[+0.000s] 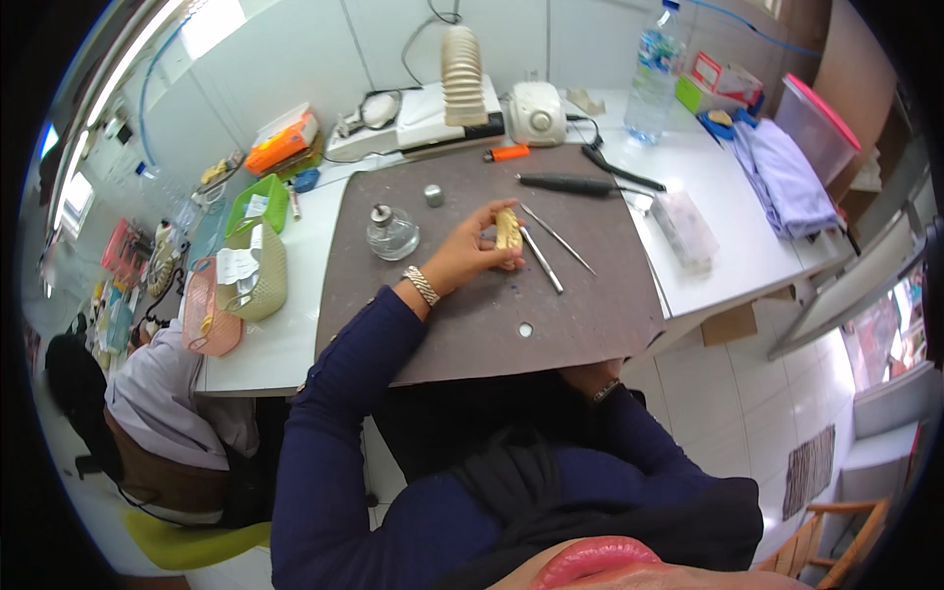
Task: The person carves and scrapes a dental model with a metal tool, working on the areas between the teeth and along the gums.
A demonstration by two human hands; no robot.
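My left hand (482, 241) is over the brown mat (442, 324), its fingers closed around a small yellow piece that looks like a plaster dental cast (508, 230). Just right of the cast lie a white-handled tool (542, 260) and a thin metal carving tool (559, 239). A glass spirit lamp (392, 234) stands to the left of the hand, and its small metal cap (434, 195) sits behind. My right hand (592, 378) is low at the table's front edge; its fingers are hidden beneath the edge.
A black handpiece (565, 184) and an orange lighter (507, 153) lie at the mat's back. Behind stand a white control box (537, 113) and a ribbed hose (462, 79). Baskets (258, 275) line the left; a clear box (685, 231) and water bottle (653, 79) are right. Someone sits at left.
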